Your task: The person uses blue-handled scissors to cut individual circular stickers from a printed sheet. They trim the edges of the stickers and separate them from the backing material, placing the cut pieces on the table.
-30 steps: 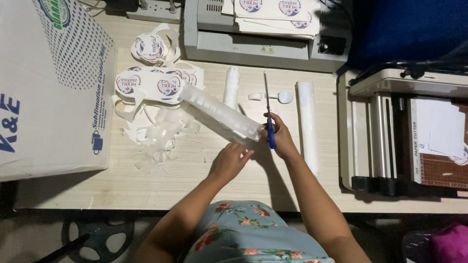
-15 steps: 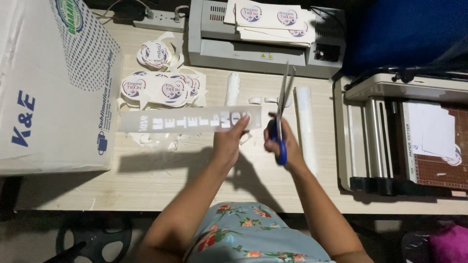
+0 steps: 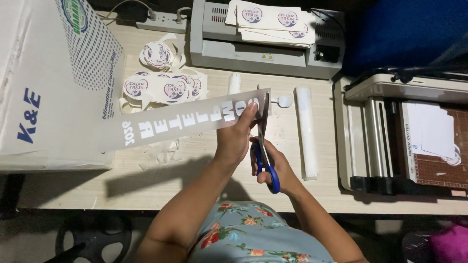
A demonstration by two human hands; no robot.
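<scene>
My left hand [image 3: 235, 140] grips the right end of a long laminated strip [image 3: 185, 119] with white lettering, held level above the wooden desk [image 3: 195, 180] and reaching out to the left. My right hand [image 3: 274, 168] holds blue-handled scissors [image 3: 264, 146] by the finger loops. The blades point away from me and sit at the strip's right end, right beside my left fingers.
A large cardboard box [image 3: 44, 83] fills the left side. Round printed stickers [image 3: 161, 85] and offcuts lie behind the strip. A grey laminator [image 3: 258, 48] carries printed sheets at the back. A paper cutter [image 3: 404, 131] stands at the right, a clear plastic roll [image 3: 306, 131] beside it.
The strip has swung from a foreshortened tilt to lying flat and wide to the left. The scissors moved left and down, blades now meeting the strip's right end.
</scene>
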